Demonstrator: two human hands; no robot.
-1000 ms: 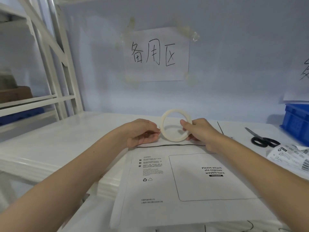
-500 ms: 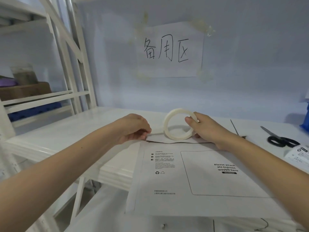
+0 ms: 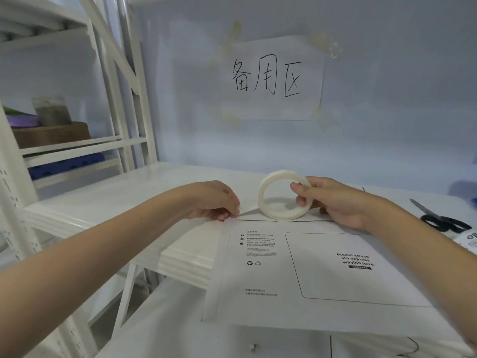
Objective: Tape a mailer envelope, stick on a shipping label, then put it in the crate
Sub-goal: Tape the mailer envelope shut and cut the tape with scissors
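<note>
A white mailer envelope (image 3: 296, 277) lies flat on the white table (image 3: 134, 197), printed side up, its near edge hanging over the table front. My right hand (image 3: 333, 202) holds a white tape roll (image 3: 265, 187) upright at the envelope's far edge, thumb inside the ring. My left hand (image 3: 214, 200) pinches the free end of the tape (image 3: 247, 209), stretched in a short strip from the roll to the envelope's far left corner. A sliver of a shipping label (image 3: 468, 241) shows at the right edge.
Black scissors (image 3: 441, 220) lie on the table to the right. A white shelf rack (image 3: 77, 140) with a box and jar stands at the left. A handwritten paper sign (image 3: 273, 78) is taped to the wall. A blue sliver sits at the right border.
My left hand has drawn away from the roll to the left, pulling out a short strip of tape. The view has swung left, so the blue crate has left the frame.
</note>
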